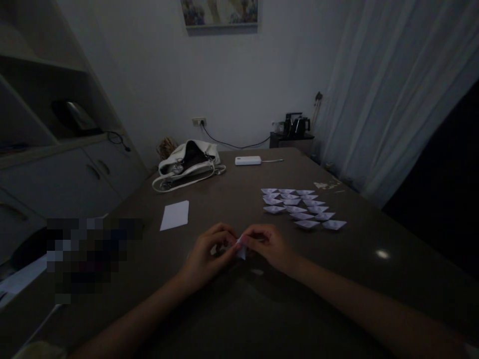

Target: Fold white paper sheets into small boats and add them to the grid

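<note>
A small folded piece of white paper is pinched between both hands above the dark table. My left hand grips its left side with thumb and fingertips. On the other side, my right hand presses the top of it between thumb and forefinger. Fingers cover much of the paper, so its full shape is hidden. To the right of my hands sit several folded white paper boats, arranged in rough rows. A flat stack of white paper sheets lies to the left, beyond my left hand.
A white handbag stands open at the far left of the table. A white power bank with a short cable lies at the back. Small paper scraps are scattered near the right edge. A pixelated patch covers the left side.
</note>
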A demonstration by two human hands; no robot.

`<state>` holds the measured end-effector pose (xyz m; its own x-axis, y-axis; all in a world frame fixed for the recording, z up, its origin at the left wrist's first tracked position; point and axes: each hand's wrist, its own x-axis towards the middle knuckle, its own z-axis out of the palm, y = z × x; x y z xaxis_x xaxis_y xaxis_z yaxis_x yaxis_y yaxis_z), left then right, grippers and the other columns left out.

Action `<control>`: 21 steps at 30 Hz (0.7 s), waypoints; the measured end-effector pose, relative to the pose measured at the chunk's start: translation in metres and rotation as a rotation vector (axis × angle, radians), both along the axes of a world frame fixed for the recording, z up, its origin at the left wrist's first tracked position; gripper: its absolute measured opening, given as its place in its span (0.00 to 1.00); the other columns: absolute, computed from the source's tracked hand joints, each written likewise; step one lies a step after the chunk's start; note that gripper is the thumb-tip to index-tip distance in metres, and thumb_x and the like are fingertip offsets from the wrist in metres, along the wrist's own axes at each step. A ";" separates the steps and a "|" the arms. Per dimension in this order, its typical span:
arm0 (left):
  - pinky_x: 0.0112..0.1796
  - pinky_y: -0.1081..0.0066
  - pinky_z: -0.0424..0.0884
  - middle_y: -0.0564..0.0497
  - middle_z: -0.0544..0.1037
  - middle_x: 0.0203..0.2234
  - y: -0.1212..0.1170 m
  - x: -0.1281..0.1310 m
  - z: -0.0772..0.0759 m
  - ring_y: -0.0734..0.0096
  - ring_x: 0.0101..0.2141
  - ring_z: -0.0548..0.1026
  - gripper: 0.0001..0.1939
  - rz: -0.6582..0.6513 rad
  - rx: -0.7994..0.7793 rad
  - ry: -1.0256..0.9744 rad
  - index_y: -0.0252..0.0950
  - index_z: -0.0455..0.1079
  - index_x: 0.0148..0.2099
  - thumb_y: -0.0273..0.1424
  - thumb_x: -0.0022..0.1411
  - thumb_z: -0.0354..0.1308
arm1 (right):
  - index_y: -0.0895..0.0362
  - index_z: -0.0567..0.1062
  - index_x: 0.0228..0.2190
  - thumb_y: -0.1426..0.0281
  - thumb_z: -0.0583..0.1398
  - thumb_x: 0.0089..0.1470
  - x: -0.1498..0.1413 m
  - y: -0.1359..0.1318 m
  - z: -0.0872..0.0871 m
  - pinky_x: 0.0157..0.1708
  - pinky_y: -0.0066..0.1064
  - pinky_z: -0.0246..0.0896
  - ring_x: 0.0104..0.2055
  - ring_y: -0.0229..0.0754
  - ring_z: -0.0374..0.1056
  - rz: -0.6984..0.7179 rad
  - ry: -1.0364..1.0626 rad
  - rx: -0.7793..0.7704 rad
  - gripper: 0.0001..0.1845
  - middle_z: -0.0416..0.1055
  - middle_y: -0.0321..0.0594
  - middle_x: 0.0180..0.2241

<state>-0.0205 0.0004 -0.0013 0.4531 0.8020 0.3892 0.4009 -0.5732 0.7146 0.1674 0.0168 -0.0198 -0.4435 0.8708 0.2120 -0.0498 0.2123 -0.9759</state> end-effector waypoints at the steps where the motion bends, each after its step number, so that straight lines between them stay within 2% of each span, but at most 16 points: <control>1: 0.30 0.74 0.64 0.49 0.70 0.37 0.000 -0.001 0.000 0.73 0.33 0.68 0.07 -0.012 0.002 0.001 0.34 0.71 0.34 0.32 0.62 0.56 | 0.57 0.75 0.27 0.56 0.63 0.49 0.000 0.001 0.001 0.26 0.26 0.61 0.26 0.34 0.65 0.001 0.033 -0.041 0.16 0.70 0.36 0.25; 3: 0.33 0.73 0.65 0.48 0.70 0.40 0.001 -0.003 0.000 0.70 0.37 0.69 0.06 -0.040 0.017 -0.010 0.36 0.71 0.39 0.32 0.60 0.60 | 0.57 0.74 0.27 0.56 0.64 0.47 0.002 0.002 0.002 0.26 0.25 0.62 0.27 0.35 0.65 0.002 0.122 -0.151 0.16 0.70 0.35 0.26; 5: 0.34 0.72 0.65 0.47 0.70 0.43 0.001 -0.004 0.000 0.68 0.40 0.69 0.10 -0.057 0.029 -0.028 0.38 0.71 0.43 0.31 0.57 0.62 | 0.57 0.73 0.27 0.56 0.66 0.44 0.003 0.002 0.004 0.27 0.25 0.62 0.29 0.34 0.65 0.028 0.217 -0.290 0.17 0.69 0.34 0.28; 10: 0.37 0.70 0.67 0.47 0.70 0.41 0.002 -0.003 0.002 0.66 0.40 0.70 0.05 -0.061 0.006 -0.101 0.37 0.73 0.39 0.28 0.58 0.61 | 0.57 0.74 0.29 0.60 0.70 0.39 0.005 0.003 0.000 0.26 0.24 0.62 0.29 0.33 0.65 0.139 0.327 -0.554 0.17 0.68 0.34 0.29; 12: 0.37 0.69 0.67 0.47 0.70 0.40 0.002 -0.003 0.002 0.66 0.40 0.71 0.03 -0.057 -0.029 -0.155 0.36 0.73 0.35 0.29 0.57 0.61 | 0.58 0.74 0.29 0.61 0.70 0.40 0.005 0.004 -0.001 0.26 0.23 0.61 0.29 0.33 0.65 0.154 0.335 -0.584 0.17 0.68 0.34 0.29; 14: 0.36 0.69 0.68 0.47 0.71 0.38 0.003 -0.003 0.003 0.66 0.38 0.72 0.05 -0.071 -0.093 -0.233 0.34 0.72 0.32 0.31 0.56 0.62 | 0.59 0.74 0.28 0.61 0.70 0.40 0.006 0.005 -0.001 0.26 0.23 0.61 0.29 0.33 0.65 0.182 0.328 -0.581 0.17 0.68 0.34 0.28; 21: 0.28 0.75 0.68 0.52 0.76 0.24 0.004 -0.004 -0.002 0.73 0.25 0.73 0.13 -0.151 -0.483 -0.502 0.34 0.72 0.30 0.38 0.51 0.66 | 0.60 0.73 0.27 0.63 0.70 0.40 0.008 0.004 0.003 0.27 0.24 0.61 0.27 0.32 0.65 0.300 0.217 -0.530 0.16 0.69 0.34 0.26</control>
